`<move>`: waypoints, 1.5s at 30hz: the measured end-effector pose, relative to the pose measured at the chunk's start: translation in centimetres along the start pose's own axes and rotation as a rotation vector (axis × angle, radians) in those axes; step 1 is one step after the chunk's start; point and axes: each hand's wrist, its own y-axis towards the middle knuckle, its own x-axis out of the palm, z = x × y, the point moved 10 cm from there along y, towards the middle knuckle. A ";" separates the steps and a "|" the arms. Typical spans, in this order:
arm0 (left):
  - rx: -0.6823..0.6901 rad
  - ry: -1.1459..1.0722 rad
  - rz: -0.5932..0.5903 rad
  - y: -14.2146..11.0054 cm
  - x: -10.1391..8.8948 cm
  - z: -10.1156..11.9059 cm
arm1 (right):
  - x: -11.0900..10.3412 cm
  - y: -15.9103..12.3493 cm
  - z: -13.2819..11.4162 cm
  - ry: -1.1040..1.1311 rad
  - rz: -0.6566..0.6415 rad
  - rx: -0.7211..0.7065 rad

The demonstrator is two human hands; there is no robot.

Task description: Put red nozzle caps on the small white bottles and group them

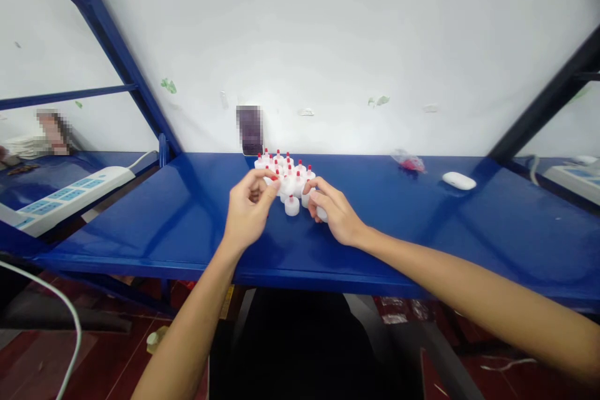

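Note:
Several small white bottle caps with red tips (pixel 287 174) stand bunched together on the blue shelf (pixel 403 225). My left hand (pixel 247 211) hovers at the left edge of the bunch, thumb and forefinger pinched on one red-tipped cap (pixel 274 179). My right hand (pixel 334 212) rests on the shelf at the right edge, fingers curled round a white cap (pixel 320 212). One single cap (pixel 292 205) stands between my two hands.
A dark phone (pixel 250 131) leans on the white wall behind the caps. To the right lie a clear bag with red bits (pixel 409 162) and a white mouse-like object (pixel 459 180). A white power strip (pixel 60 197) sits at the left. Blue frame struts slant at both sides.

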 end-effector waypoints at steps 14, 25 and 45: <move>0.070 0.510 -0.228 1.5 0.5 -1.5 | -0.2 -0.1 -1.1 -0.051 0.028 -0.115; -0.044 0.861 -0.392 -2.1 -1.1 -4.0 | 0.3 -0.4 -1.6 -0.129 -0.016 -0.134; 0.059 0.438 -0.293 -2.6 0.6 -1.8 | 3.7 -0.5 0.8 -0.004 -0.297 0.118</move>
